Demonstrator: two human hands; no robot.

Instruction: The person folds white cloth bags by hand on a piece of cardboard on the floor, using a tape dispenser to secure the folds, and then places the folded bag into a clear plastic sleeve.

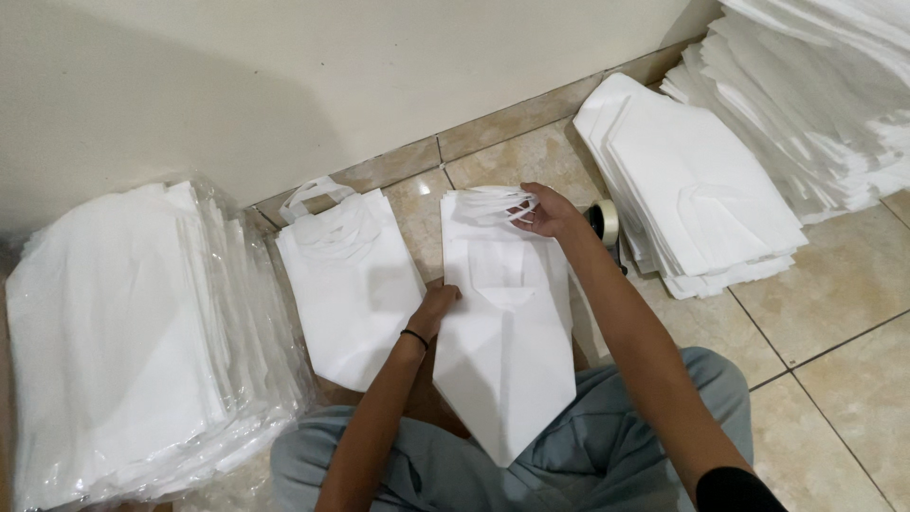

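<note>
A stack of white fabric bags (507, 332) lies on the tiled floor in front of my knees, its lower end folded to a point. My right hand (545, 210) grips the looped white handles at the top of that stack. My left hand (434, 309), with a black band on the wrist, holds the stack's left edge. A second white bag with handles (349, 275) lies flat just to the left of it.
A large bundle of white bags in clear plastic (133, 332) sits at the left. More stacks of white bags (697, 180) lie at the right, with a taller pile (825, 95) behind. A tape roll (605, 223) stands by the right stack. A wall runs along the back.
</note>
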